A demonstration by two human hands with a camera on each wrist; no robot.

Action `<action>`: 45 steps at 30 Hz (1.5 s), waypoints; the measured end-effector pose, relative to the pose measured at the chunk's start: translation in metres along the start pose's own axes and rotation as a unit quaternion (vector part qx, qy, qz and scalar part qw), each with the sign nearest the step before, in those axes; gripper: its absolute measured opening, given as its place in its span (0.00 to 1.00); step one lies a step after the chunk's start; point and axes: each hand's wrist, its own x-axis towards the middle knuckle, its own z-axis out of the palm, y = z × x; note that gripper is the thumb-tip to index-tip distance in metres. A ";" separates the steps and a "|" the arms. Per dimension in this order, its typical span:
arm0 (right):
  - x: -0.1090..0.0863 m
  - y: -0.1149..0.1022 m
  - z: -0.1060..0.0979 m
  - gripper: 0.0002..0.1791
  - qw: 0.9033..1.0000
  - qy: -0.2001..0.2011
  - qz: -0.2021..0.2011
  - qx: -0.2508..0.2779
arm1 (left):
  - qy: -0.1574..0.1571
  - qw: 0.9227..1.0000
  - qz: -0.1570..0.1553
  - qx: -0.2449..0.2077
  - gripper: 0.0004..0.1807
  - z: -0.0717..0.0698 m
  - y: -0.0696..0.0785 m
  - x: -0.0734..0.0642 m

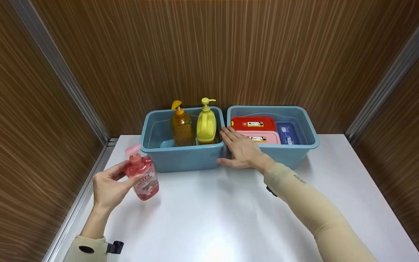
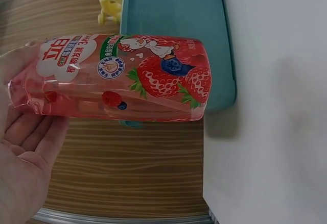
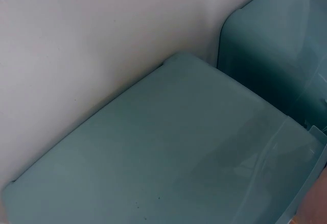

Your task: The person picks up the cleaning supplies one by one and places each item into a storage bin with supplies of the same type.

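Note:
My left hand (image 1: 110,189) grips a pink pump bottle (image 1: 146,183) around its upper body, thumb in front. The bottle tilts a little in front of the left blue bin (image 1: 184,160), and its strawberry label faces the left wrist view. My right hand (image 1: 244,151) lies with fingers straight and thumb spread, fingertips at the facing rims of the left bin and the right blue bin (image 1: 293,156). In the left bin stand an amber pump bottle (image 1: 182,131) and a yellow pump bottle (image 1: 206,127). Only a blurred edge of the hand shows in the right wrist view.
Inside the right bin lie boxes with a red lid (image 1: 238,124), a pink lid (image 1: 273,138) and a blue lid (image 1: 287,134). Both bins stand on a white table (image 1: 195,211) near the wood-grain back wall (image 1: 209,54). Wood-grain side panels flank the table.

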 end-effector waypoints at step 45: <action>0.000 0.000 0.002 0.63 1.000 0.005 0.004 0.005 | -0.053 0.993 0.096 -0.052 0.30 0.020 0.046 0.058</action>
